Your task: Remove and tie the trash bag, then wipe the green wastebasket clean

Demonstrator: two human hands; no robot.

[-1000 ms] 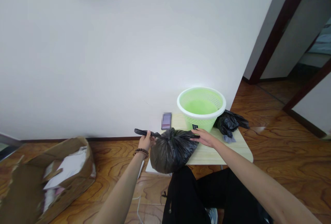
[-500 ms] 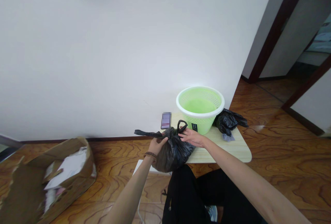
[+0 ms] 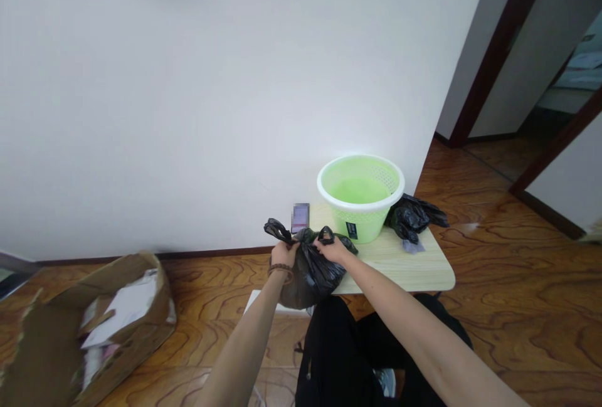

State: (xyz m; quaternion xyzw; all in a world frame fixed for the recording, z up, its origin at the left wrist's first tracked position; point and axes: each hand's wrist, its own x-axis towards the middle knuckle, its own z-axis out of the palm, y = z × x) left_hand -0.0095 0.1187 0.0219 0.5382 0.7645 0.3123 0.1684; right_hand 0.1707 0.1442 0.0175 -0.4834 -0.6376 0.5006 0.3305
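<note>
A full black plastic bag [image 3: 308,278] rests at the near left part of the pale wooden table [image 3: 426,272], its top gathered and knotted. My left hand [image 3: 285,254], with a braided band on the wrist, is closed on the bag's left handle, whose loop sticks up past the fingers. On the other side of the knot my right hand [image 3: 330,249] pinches the right handle. Just behind the bag lies a phone [image 3: 300,217]. A light green basket [image 3: 361,200] with a white rim stands to the right of the bag.
Another black bag [image 3: 410,219] lies right of the basket, beside a small clear plastic piece [image 3: 413,246]. An open cardboard box [image 3: 141,325] holding papers stands on the floor at left. A white wall [image 3: 211,112] rises behind the table.
My right hand has gone from spread fingers to a pinch on the right handle. My left hand has moved slightly up, and the left handle now loops upward rather than stretching out left.
</note>
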